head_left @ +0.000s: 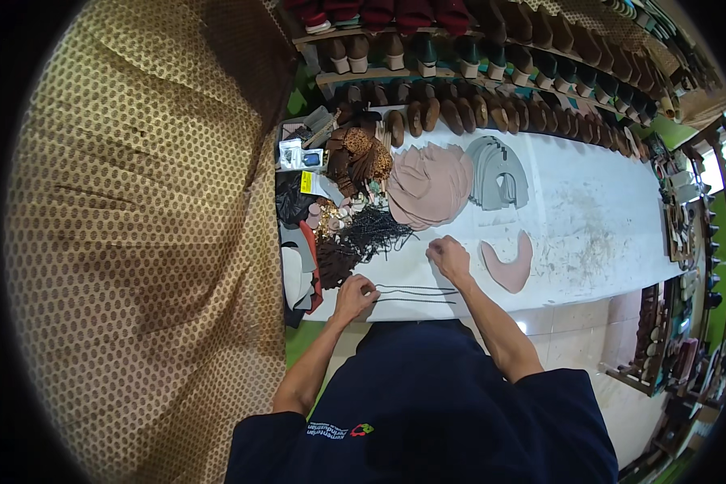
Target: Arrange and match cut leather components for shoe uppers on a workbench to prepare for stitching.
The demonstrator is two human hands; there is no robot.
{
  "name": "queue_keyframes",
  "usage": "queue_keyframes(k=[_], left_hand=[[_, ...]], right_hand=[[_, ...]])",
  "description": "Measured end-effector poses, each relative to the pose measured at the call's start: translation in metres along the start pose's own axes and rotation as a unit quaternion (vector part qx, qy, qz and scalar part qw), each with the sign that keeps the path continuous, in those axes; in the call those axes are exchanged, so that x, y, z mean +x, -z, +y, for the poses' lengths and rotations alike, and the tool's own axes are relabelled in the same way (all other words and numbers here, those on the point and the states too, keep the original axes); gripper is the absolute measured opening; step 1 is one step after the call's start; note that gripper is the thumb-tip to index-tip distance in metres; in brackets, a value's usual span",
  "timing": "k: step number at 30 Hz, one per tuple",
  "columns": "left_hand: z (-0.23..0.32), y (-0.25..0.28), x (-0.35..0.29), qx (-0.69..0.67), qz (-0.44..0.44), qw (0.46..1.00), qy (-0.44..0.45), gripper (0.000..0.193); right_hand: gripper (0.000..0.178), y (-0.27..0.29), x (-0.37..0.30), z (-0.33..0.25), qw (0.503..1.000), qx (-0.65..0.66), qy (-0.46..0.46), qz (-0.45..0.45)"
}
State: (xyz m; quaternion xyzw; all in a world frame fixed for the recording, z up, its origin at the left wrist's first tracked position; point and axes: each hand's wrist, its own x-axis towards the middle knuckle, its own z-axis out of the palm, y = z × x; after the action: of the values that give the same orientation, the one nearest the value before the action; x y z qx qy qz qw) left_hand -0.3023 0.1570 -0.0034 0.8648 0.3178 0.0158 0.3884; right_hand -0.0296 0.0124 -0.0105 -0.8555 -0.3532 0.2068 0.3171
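Thin black cords [415, 295] lie side by side across the near edge of the white table. At their left ends, the fingers of my left hand [355, 297] are pinched together on a cord. My right hand [450, 256] hovers beyond the cords with its fingers curled inward; whether anything small sits between them cannot be made out. A tangled pile of black cords [375, 232] rests to the left of that hand. Right of it is a pink U-shaped piece [510, 264], lying flat and apart from my fingers.
Stacks of pink pieces [429, 185] and grey U-shaped pieces [496, 173] lie farther back on the white table [597, 202]. Brown and leopard-print material [359, 157] is heaped at the left. Shoe racks [460, 68] line the back, and a patterned curtain [145, 242] hangs at the left.
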Motion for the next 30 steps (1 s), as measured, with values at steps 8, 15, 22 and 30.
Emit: queue_keyframes(k=[8, 15, 22, 30], left_hand=[[0.013, 0.011, -0.005, -0.095, 0.050, 0.994, 0.019, 0.020], [0.041, 0.035, 0.043, -0.090, 0.101, 0.990, -0.049, 0.040], [0.090, 0.062, 0.124, -0.302, -0.054, 0.944, -0.120, 0.056], [0.107, 0.089, 0.136, -0.346, -0.068, 0.931, -0.093, 0.030]], right_hand=[[0.024, -0.027, 0.026, -0.022, 0.998, -0.056, 0.005, 0.008], [0.018, -0.013, 0.038, -0.055, 0.990, -0.050, 0.125, -0.049], [0.017, 0.061, 0.065, -0.112, 0.963, 0.050, 0.257, -0.072], [0.020, 0.147, 0.061, -0.133, 0.972, 0.106, 0.205, -0.041]])
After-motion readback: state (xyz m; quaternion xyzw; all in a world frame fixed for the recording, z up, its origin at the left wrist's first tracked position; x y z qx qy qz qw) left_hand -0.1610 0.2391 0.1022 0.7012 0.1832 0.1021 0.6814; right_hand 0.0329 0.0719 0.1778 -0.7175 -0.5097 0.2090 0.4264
